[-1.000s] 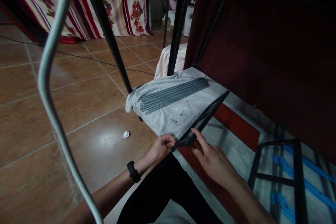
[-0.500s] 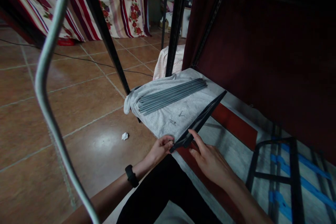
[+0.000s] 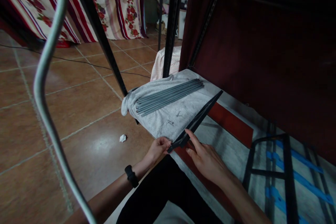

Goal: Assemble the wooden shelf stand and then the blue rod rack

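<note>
the black frame piece point(image 3: 203, 114), reaching forward from the left hand point(image 3: 158, 148), is best kept steady by the near end pinched there, while its side is touched by the loosely spread right hand point(image 3: 207, 159).

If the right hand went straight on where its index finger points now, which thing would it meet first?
Most likely the long, narrow, dark black piece: the right hand seems to have its index fingertip against it, though depth here is unclear.
</note>
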`<act>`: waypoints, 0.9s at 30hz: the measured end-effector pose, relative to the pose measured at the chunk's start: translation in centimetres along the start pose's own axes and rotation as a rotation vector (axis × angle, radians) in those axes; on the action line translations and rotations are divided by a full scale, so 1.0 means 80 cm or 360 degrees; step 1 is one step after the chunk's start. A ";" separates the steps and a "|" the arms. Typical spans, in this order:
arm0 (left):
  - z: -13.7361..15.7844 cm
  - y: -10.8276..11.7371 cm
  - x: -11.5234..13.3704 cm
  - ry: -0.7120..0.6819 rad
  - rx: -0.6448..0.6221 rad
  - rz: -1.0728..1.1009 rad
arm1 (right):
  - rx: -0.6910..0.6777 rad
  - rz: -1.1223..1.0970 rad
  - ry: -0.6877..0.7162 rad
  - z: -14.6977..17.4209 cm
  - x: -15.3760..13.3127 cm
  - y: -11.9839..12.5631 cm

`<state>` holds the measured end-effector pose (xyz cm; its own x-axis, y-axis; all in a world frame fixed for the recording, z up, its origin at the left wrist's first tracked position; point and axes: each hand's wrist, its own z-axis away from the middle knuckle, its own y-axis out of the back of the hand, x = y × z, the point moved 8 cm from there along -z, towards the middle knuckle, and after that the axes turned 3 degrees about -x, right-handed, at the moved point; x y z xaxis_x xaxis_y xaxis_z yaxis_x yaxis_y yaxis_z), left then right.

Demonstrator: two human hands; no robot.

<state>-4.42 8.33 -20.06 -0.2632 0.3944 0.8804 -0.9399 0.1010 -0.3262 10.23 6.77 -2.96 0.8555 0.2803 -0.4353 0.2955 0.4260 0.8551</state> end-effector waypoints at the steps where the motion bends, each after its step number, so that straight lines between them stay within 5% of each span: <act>1: -0.002 -0.001 0.000 -0.0022 -0.0005 -0.0029 | 0.0000 -0.0002 0.0003 0.000 -0.001 0.000; 5: -0.005 -0.005 0.009 -0.0155 -0.0072 -0.0054 | 0.0011 -0.0007 -0.0012 0.000 0.000 0.000; 11: -0.003 0.000 -0.004 0.0035 -0.0066 0.0001 | -0.0029 0.0034 -0.0008 -0.001 -0.002 -0.004; 17: -0.009 -0.003 0.007 -0.0281 0.0007 -0.0234 | -0.0005 0.0088 -0.0009 -0.002 -0.003 -0.005; 22: -0.010 -0.009 0.007 -0.0270 -0.0112 -0.0301 | 0.0035 0.0076 0.0049 -0.002 -0.005 -0.004; 27: -0.012 -0.004 0.006 -0.0409 -0.0019 -0.0496 | 0.0047 0.0108 0.0077 -0.003 -0.006 -0.007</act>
<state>-4.03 9.39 -19.88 -0.0133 0.1024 0.9947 -0.9811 0.1907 -0.0327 9.52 6.60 -3.31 0.8528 0.3489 -0.3886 0.2506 0.3795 0.8906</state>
